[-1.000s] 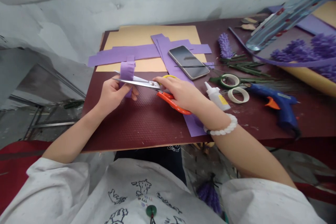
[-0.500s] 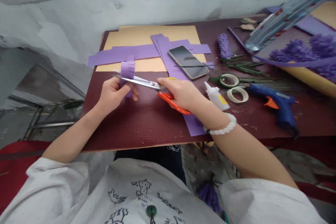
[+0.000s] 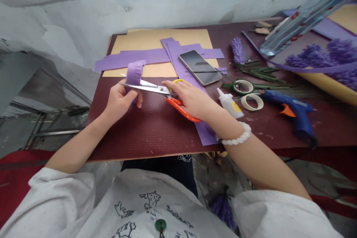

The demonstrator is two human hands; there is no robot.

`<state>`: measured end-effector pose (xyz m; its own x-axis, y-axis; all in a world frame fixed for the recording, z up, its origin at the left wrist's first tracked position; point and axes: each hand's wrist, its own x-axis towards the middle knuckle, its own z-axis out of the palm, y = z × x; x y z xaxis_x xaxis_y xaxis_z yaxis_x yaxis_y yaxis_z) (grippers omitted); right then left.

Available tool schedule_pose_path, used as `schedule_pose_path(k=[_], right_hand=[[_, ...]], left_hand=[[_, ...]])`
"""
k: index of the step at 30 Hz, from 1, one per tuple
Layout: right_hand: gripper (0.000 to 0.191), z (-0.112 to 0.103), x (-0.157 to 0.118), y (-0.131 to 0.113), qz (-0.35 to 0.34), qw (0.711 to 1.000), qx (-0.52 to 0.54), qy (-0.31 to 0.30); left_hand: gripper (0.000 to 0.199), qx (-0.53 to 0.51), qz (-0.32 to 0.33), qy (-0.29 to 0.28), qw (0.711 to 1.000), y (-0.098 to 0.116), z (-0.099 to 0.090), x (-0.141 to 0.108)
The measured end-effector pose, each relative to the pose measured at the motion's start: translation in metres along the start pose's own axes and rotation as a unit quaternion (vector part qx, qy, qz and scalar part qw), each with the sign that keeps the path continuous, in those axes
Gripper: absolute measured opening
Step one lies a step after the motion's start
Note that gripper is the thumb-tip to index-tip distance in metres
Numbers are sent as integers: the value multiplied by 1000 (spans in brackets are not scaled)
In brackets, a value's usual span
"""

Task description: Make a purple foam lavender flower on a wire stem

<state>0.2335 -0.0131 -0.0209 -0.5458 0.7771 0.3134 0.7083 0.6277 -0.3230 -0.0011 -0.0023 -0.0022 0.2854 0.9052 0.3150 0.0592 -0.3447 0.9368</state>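
Purple paper strip (image 3: 134, 73), fringed along one edge, is pinched between thumb and fingers of the left hand (image 3: 119, 99), above the dark red tabletop (image 3: 150, 130). Scissors (image 3: 153, 87) are gripped by the handles in the right hand (image 3: 193, 99), blades parted around the strip. White glue bottle (image 3: 231, 105) is set near the right forearm; contents of it and the clear bottle (image 3: 304, 18) cannot be told.

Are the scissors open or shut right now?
Open. The scissors show two parted blades with separated tips, the purple paper strip passing between them.
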Motion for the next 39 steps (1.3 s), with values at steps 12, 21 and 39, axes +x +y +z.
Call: schedule_pose_path(k=[12,21,39], right_hand=[[37,-4,-2,-3,21,1000,-6,-8],[34,-2,-2,0,16,999,-45,0],[47,2,1,1,3,1000,9,-1]], left_hand=[[22,-18,-2,-34,999,-1,2,1],[23,-8,-14,-25,1000,1,4,-1],[17,-4,-3,14,1000,-1,0,1]])
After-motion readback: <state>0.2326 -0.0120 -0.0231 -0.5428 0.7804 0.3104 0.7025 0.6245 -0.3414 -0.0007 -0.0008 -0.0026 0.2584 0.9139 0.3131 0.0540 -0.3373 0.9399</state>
